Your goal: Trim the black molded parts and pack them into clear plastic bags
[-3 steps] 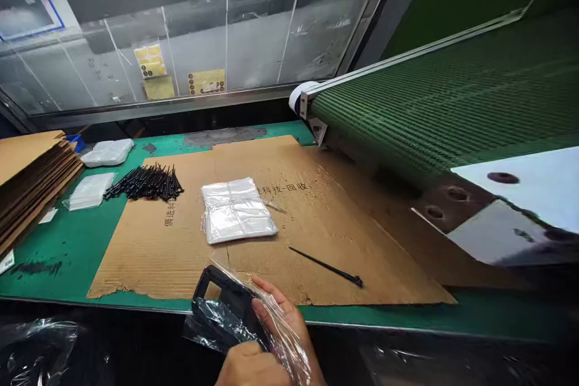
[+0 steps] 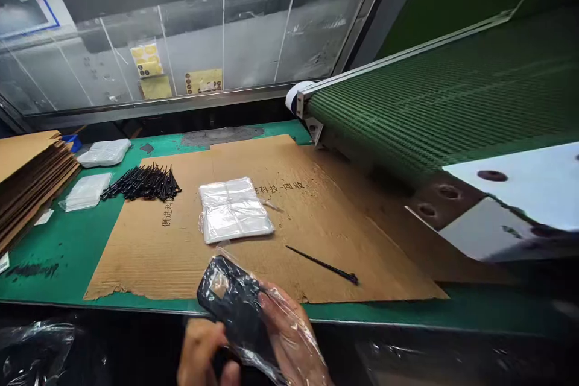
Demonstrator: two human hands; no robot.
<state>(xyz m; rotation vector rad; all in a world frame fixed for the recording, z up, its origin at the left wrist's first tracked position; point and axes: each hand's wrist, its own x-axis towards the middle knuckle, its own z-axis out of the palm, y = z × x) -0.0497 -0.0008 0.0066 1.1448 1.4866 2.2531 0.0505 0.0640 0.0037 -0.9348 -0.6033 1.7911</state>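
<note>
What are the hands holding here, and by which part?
A black phone case in a clear plastic bag: the right hand under its side, through the film; the left hand at its lower end.

A cardboard sheet (image 2: 136, 253) lies on the counter (image 2: 58, 247), with a stack of plastic bags (image 2: 233, 210) at its middle and a thin plastic rod (image 2: 323, 266) to their right. A pile of rods (image 2: 145, 184) overlaps the sheet's left edge; stacked cardboard (image 2: 31, 187) lies further left, and a conveyor belt (image 2: 452, 90) runs along the far right.

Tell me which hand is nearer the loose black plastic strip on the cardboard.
Right hand: below the strip and slightly left of it. Left hand: farther, well down and left of the strip.
</note>
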